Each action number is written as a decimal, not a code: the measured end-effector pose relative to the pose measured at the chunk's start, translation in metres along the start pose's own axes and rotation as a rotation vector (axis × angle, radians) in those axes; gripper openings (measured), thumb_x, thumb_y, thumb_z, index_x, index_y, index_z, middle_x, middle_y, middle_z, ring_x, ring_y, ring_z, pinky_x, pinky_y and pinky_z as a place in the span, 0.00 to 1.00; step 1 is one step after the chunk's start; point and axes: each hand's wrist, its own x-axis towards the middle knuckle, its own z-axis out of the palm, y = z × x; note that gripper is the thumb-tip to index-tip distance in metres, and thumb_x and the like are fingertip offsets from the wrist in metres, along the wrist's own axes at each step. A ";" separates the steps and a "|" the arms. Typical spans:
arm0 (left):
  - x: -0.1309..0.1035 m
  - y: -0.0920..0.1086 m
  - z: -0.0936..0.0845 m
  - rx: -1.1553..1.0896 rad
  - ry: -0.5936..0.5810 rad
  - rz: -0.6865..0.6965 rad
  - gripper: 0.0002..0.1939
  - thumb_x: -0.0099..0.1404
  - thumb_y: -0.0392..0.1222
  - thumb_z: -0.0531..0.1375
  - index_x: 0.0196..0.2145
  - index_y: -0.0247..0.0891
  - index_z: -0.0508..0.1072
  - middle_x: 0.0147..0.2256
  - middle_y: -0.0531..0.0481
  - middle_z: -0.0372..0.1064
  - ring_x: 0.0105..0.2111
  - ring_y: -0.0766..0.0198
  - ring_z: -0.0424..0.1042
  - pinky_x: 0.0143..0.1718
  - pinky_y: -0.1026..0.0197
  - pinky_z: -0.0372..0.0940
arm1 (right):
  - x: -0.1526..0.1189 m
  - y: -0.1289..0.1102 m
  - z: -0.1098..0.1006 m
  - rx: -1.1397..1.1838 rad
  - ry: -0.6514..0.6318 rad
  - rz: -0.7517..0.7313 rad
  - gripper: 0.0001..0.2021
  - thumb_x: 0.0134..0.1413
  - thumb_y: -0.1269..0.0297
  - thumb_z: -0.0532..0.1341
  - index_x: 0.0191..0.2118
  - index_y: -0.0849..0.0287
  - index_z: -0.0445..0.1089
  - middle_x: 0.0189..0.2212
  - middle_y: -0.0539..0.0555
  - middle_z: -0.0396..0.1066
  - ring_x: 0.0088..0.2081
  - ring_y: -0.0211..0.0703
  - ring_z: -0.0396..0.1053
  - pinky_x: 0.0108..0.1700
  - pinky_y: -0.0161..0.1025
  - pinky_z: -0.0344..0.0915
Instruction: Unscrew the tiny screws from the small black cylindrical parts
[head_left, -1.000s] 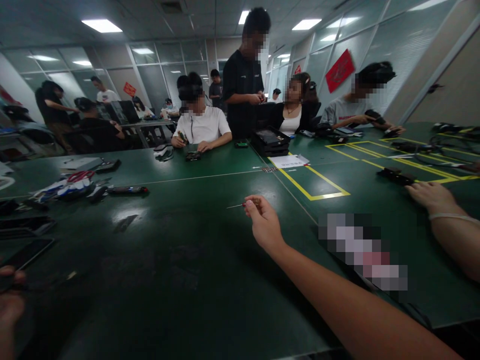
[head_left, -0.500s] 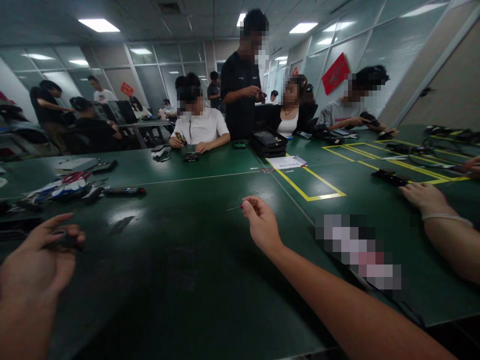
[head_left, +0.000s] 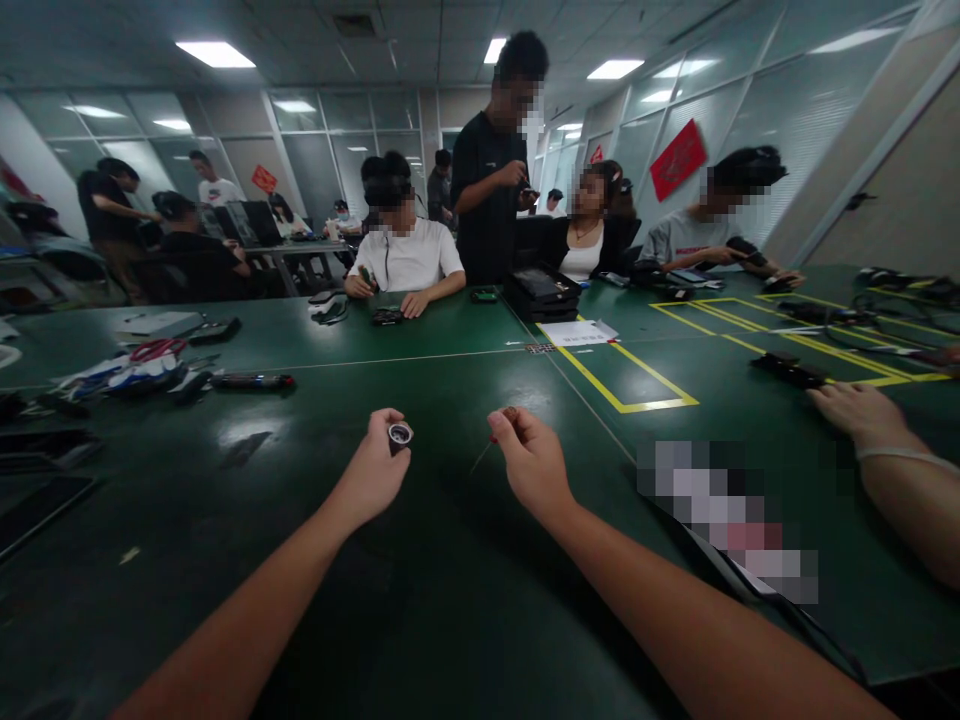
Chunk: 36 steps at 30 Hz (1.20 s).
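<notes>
In the head view, the paper (head_left: 577, 332) at the far edge of the yellow tape (head_left: 660, 406) bears dark printing too small to read. Lettering on the grey shirt (head_left: 694, 253) at far right is blurred, as are the markings on the red poster (head_left: 679, 160) beyond it.

The person's left hand (head_left: 379, 465) reaches in from near left, its fingers curled around a dark cylinder (head_left: 400, 441) whose pale-rimmed end faces the camera. Just to its right, the right hand (head_left: 534, 462) pinches a tool (head_left: 493, 438) between thumb and fingers, its thin shaft slanting down to near left. The two hands are apart, both over the green table (head_left: 435, 640). Farther right, a co-worker's hand (head_left: 862, 412) lies beside a black object (head_left: 789, 370).
</notes>
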 end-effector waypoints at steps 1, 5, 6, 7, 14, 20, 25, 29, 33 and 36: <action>-0.003 -0.003 0.004 0.039 -0.029 0.007 0.18 0.61 0.34 0.57 0.50 0.38 0.63 0.44 0.44 0.69 0.44 0.55 0.71 0.48 0.52 0.64 | -0.001 0.000 0.000 0.002 0.005 -0.007 0.15 0.63 0.50 0.58 0.31 0.54 0.69 0.24 0.49 0.67 0.29 0.43 0.66 0.33 0.40 0.61; -0.012 -0.009 0.006 0.096 -0.102 0.043 0.15 0.63 0.36 0.60 0.48 0.40 0.70 0.46 0.44 0.72 0.47 0.52 0.72 0.51 0.48 0.65 | -0.004 0.000 0.002 0.008 0.018 -0.026 0.13 0.65 0.52 0.57 0.38 0.54 0.72 0.29 0.51 0.72 0.33 0.45 0.70 0.36 0.41 0.65; -0.013 -0.011 0.005 0.102 -0.098 0.057 0.15 0.63 0.36 0.61 0.48 0.41 0.71 0.47 0.45 0.72 0.48 0.52 0.72 0.52 0.47 0.64 | -0.004 0.000 0.002 0.015 0.017 -0.029 0.13 0.65 0.52 0.57 0.40 0.54 0.72 0.30 0.52 0.73 0.34 0.45 0.71 0.37 0.42 0.66; -0.013 -0.012 0.004 0.105 -0.094 0.070 0.16 0.62 0.35 0.62 0.49 0.42 0.73 0.48 0.46 0.73 0.49 0.52 0.71 0.54 0.47 0.64 | -0.005 -0.001 0.002 0.021 0.012 -0.032 0.12 0.65 0.52 0.58 0.42 0.54 0.72 0.32 0.52 0.74 0.34 0.45 0.72 0.38 0.43 0.67; -0.013 -0.014 0.007 0.056 -0.121 0.009 0.25 0.63 0.34 0.64 0.57 0.45 0.71 0.53 0.49 0.72 0.53 0.56 0.71 0.59 0.51 0.62 | -0.010 -0.002 0.001 0.043 -0.052 -0.064 0.10 0.65 0.55 0.59 0.45 0.54 0.72 0.35 0.52 0.76 0.37 0.44 0.74 0.42 0.43 0.69; -0.015 -0.009 0.008 0.015 -0.119 0.042 0.21 0.62 0.33 0.65 0.53 0.43 0.75 0.51 0.49 0.74 0.51 0.57 0.72 0.57 0.52 0.64 | -0.012 0.001 0.002 0.032 -0.108 -0.070 0.10 0.65 0.54 0.60 0.45 0.53 0.72 0.34 0.52 0.76 0.37 0.44 0.75 0.41 0.42 0.70; -0.016 -0.012 0.008 0.008 -0.129 0.131 0.21 0.62 0.33 0.65 0.53 0.45 0.75 0.52 0.50 0.74 0.53 0.57 0.71 0.58 0.53 0.63 | -0.014 0.002 0.004 0.031 -0.148 -0.041 0.12 0.65 0.53 0.59 0.45 0.54 0.72 0.35 0.53 0.77 0.37 0.45 0.75 0.42 0.43 0.70; -0.017 -0.012 0.009 -0.020 -0.146 0.169 0.22 0.62 0.33 0.65 0.53 0.47 0.75 0.52 0.51 0.74 0.53 0.58 0.72 0.58 0.54 0.63 | -0.015 0.001 0.006 0.025 -0.179 -0.009 0.13 0.64 0.53 0.59 0.45 0.55 0.72 0.35 0.54 0.77 0.37 0.46 0.76 0.41 0.43 0.70; -0.018 -0.013 0.009 -0.036 -0.159 0.172 0.22 0.62 0.32 0.65 0.53 0.46 0.75 0.52 0.51 0.74 0.54 0.58 0.71 0.59 0.53 0.62 | -0.014 -0.004 0.004 -0.015 -0.183 0.025 0.13 0.63 0.53 0.60 0.43 0.56 0.72 0.31 0.53 0.76 0.32 0.43 0.73 0.36 0.40 0.68; -0.018 -0.013 0.008 0.003 -0.170 0.173 0.22 0.64 0.33 0.64 0.55 0.47 0.74 0.54 0.51 0.73 0.55 0.57 0.70 0.62 0.49 0.58 | -0.012 -0.007 0.003 -0.018 -0.220 0.039 0.12 0.63 0.55 0.59 0.44 0.57 0.71 0.27 0.50 0.73 0.27 0.40 0.69 0.30 0.38 0.65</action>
